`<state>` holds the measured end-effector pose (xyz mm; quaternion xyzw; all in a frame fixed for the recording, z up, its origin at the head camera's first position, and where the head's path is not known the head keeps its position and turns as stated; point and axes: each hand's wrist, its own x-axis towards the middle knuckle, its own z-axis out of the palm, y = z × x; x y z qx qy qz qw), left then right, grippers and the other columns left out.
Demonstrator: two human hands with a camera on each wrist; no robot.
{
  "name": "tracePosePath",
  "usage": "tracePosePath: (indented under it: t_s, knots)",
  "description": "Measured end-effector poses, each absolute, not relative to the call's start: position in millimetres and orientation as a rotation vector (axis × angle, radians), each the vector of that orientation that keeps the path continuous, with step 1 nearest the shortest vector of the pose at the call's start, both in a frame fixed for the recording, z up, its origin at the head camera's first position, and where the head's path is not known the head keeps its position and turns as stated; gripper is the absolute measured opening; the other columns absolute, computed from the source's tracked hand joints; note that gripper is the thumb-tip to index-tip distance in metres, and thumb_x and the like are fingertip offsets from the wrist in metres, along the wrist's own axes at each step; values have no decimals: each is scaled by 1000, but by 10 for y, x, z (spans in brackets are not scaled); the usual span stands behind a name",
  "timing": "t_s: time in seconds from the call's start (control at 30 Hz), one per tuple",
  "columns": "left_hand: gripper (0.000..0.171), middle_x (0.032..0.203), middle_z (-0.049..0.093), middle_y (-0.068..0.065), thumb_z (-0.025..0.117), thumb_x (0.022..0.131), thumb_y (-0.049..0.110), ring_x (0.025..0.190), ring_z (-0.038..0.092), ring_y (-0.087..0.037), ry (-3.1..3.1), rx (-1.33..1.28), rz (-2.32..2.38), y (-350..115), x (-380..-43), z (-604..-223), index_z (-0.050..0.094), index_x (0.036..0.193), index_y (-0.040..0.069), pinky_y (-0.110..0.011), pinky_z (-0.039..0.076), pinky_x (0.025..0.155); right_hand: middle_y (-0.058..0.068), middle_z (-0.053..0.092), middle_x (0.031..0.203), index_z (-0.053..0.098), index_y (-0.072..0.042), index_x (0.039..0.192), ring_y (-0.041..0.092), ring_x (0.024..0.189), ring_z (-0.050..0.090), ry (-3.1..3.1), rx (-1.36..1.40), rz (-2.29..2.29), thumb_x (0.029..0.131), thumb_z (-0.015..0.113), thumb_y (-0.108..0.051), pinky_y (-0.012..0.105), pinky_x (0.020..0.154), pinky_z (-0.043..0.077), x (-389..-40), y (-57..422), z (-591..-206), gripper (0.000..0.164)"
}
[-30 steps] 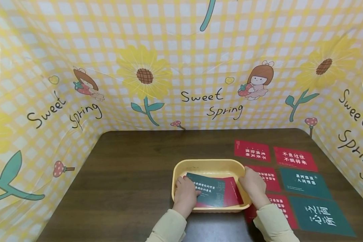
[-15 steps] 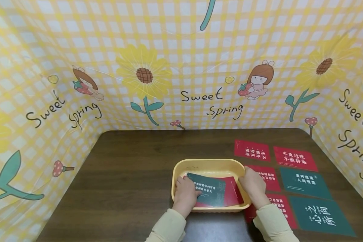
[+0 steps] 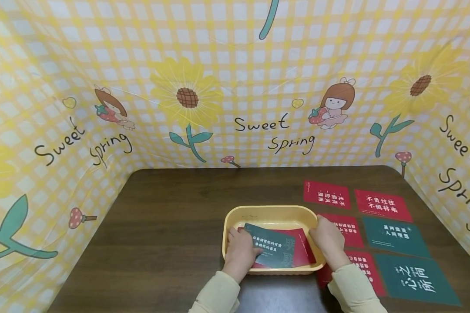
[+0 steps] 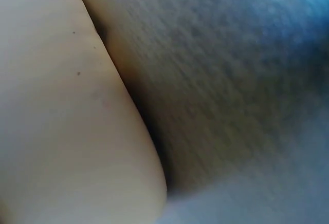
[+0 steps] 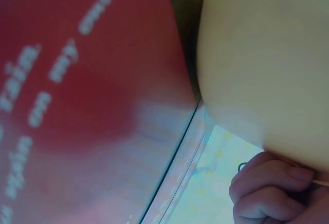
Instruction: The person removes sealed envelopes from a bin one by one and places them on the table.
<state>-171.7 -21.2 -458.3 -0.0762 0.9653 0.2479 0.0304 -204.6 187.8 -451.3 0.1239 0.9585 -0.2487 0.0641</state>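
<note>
A yellow tray (image 3: 274,211) stands on the brown table with a green postcard (image 3: 272,243) lying over a red postcard (image 3: 304,250) inside it. My left hand (image 3: 240,250) reaches into the tray's left end and holds the green postcard at its left side, thumb on its printed face. What the other fingers do there is partly hidden. My right hand (image 3: 329,237) grips the tray's right rim. Its curled fingers (image 5: 270,185) show at the lower right of the right wrist view, against the tray wall (image 5: 267,64). The left wrist view is a blurred close-up.
Several red and green postcards lie in two columns on the right of the table, among them a red one (image 3: 383,205) and a large green one (image 3: 417,278). A yellow checked cloth (image 3: 254,87) hangs around the table's back and sides.
The green postcard has shifted slightly right and turned a little in the tray, and my left thumb has moved with it. My right hand and the tray have stayed in place.
</note>
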Motion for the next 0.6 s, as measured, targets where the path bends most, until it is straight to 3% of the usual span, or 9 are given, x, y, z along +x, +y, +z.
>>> tracePosePath:
  t_s: [0.23, 0.37, 0.5, 0.6]
  knots:
    - [66, 98, 46, -20, 85, 69, 28, 91, 47, -30, 3088, -122, 720, -226, -1702, -4601, 48, 108, -10, -40, 50, 80, 25, 64, 106, 53, 5, 125, 28, 78, 59, 2899, 373, -744, 81, 56, -11, 43, 61, 48, -2050, 1886, -4521, 47]
    - [67, 98, 52, -17, 83, 72, 29, 90, 51, -29, 3100, -84, 782, -233, -1700, -4603, 45, 114, -7, -40, 49, 84, 24, 65, 103, 55, 6, 121, 28, 75, 58, 2900, 384, -750, 81, 56, -10, 43, 61, 48, -2049, 1881, -4525, 44]
    - [61, 105, 60, -22, 77, 79, 17, 95, 61, -34, 3061, -45, 969, -268, -1714, -4597, 44, 123, -9, -45, 51, 86, 25, 64, 105, 54, 7, 122, 27, 76, 58, 2896, 383, -750, 82, 57, -10, 43, 62, 49, -2050, 1873, -4535, 44]
    - [52, 109, 60, -28, 70, 82, 2, 102, 61, -41, 2973, 36, 1187, -325, -1762, -4580, 45, 125, -13, -50, 49, 91, 26, 63, 110, 52, 7, 125, 29, 80, 60, 2901, 371, -739, 82, 56, -9, 45, 64, 50, -2050, 1872, -4540, 46]
